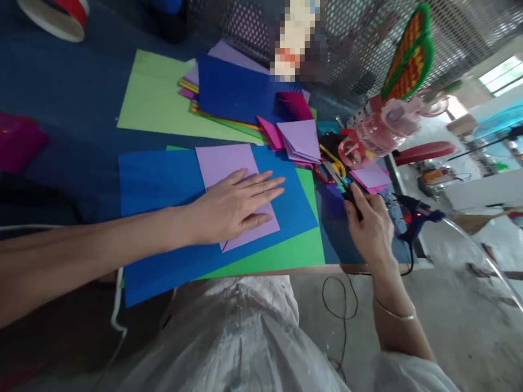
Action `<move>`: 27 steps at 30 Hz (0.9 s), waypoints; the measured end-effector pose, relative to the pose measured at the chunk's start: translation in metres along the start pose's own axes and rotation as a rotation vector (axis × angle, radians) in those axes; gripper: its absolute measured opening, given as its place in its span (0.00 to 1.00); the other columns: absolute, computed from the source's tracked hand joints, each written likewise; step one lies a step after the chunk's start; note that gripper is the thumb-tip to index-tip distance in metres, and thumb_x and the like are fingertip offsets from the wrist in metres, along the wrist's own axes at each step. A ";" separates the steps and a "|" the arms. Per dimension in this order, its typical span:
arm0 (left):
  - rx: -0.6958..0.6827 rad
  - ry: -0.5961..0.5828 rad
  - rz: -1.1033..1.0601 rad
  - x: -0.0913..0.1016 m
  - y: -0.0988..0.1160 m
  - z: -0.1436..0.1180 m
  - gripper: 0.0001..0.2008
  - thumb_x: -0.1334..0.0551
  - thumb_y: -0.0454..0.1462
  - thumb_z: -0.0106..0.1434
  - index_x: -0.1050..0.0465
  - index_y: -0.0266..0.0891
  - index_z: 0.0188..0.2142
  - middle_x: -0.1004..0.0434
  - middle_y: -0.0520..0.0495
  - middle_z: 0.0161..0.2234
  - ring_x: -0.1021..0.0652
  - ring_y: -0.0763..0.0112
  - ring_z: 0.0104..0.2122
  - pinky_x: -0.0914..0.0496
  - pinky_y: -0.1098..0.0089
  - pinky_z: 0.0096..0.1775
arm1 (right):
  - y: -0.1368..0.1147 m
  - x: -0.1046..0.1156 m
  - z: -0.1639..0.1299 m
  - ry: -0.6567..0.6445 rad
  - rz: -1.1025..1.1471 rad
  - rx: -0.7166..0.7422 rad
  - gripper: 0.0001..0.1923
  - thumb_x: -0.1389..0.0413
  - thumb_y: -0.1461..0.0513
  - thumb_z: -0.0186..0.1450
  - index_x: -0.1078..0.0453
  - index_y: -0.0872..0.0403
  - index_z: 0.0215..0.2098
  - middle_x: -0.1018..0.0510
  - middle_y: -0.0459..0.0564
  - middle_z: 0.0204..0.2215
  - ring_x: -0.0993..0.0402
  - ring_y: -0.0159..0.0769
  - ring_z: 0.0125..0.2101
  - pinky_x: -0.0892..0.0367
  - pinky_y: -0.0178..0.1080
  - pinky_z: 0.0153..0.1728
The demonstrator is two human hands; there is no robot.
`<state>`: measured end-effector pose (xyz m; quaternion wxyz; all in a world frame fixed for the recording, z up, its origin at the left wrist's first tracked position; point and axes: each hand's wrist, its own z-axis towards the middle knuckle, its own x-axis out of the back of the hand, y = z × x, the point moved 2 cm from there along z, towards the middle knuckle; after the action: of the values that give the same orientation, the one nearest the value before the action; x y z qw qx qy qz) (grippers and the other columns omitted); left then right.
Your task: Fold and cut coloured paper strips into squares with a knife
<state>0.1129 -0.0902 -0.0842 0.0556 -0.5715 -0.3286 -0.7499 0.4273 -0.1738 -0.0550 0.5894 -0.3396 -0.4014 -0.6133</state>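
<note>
Near the front edge of the table point(90, 141), the left hand point(229, 209) is lying flat, fingers apart, on a lilac sheet point(223, 160) resting over blue paper point(159, 179). Towards the right edge, the right hand point(371, 226) is clamping around black-handled scissors point(337, 176). Smaller lilac pieces point(300, 139) are already lying stacked; the lilac sheet is showing no clear cut.

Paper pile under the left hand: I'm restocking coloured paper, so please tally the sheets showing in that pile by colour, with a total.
Lilac paper sheet: 1
Blue paper sheet: 1
Green paper sheet: 1
Total showing: 3
</note>
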 end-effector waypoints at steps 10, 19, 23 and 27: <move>0.311 0.378 -0.238 0.032 -0.016 0.002 0.19 0.47 0.41 0.72 0.20 0.44 0.54 0.15 0.45 0.54 0.17 0.57 0.54 0.25 0.57 0.58 | -0.086 0.012 0.026 -0.243 0.219 0.394 0.17 0.50 0.53 0.78 0.24 0.54 0.49 0.21 0.57 0.43 0.23 0.46 0.43 0.28 0.47 0.45; 0.346 0.373 -0.344 0.031 -0.023 -0.003 0.16 0.44 0.43 0.70 0.20 0.44 0.49 0.13 0.45 0.47 0.15 0.59 0.46 0.22 0.62 0.51 | -0.134 -0.012 0.084 -0.567 0.376 0.705 0.42 0.30 0.40 0.58 0.31 0.57 0.60 0.28 0.63 0.56 0.30 0.55 0.54 0.30 0.56 0.53; 0.362 0.338 -0.425 0.033 -0.022 -0.002 0.17 0.43 0.48 0.71 0.20 0.44 0.48 0.13 0.46 0.47 0.15 0.59 0.45 0.22 0.64 0.46 | -0.129 -0.020 0.091 -0.594 0.467 0.617 0.32 0.26 0.45 0.56 0.28 0.56 0.46 0.25 0.59 0.49 0.29 0.50 0.49 0.30 0.52 0.50; 0.339 0.241 -0.601 0.032 -0.018 -0.001 0.22 0.41 0.55 0.70 0.22 0.42 0.51 0.13 0.45 0.45 0.15 0.60 0.43 0.21 0.66 0.42 | -0.125 -0.021 0.089 -0.717 0.739 0.507 0.10 0.34 0.60 0.67 0.29 0.54 0.42 0.20 0.49 0.37 0.24 0.39 0.40 0.31 0.41 0.42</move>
<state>0.0925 -0.0674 -0.0639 -0.0349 -0.3396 -0.5923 -0.7298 0.2996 -0.0866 -0.0456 0.6547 -0.4921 -0.5654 -0.0975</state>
